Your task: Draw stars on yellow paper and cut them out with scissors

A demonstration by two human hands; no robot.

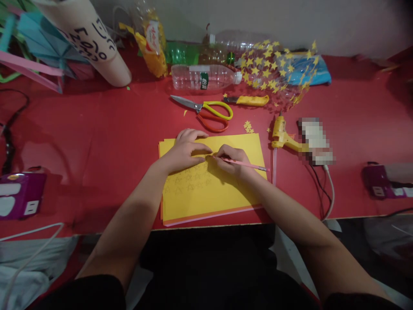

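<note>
A stack of coloured paper, yellow sheet on top, lies on the red table near its front edge. Rows of small pencil-drawn stars cover part of its left half. My right hand is closed round a pink pencil, its tip on the paper near the middle. My left hand rests on the sheet's upper left, fingers apart and holding nothing. Just beyond the paper are scissors with one yellow and one red handle, and a little pile of cut yellow stars.
A yellow glue gun and a blurred-out device with a cable are to the right. Behind lie a yellow utility knife, a clear plastic bottle and star-covered clear plastic. A tall white container stands back left.
</note>
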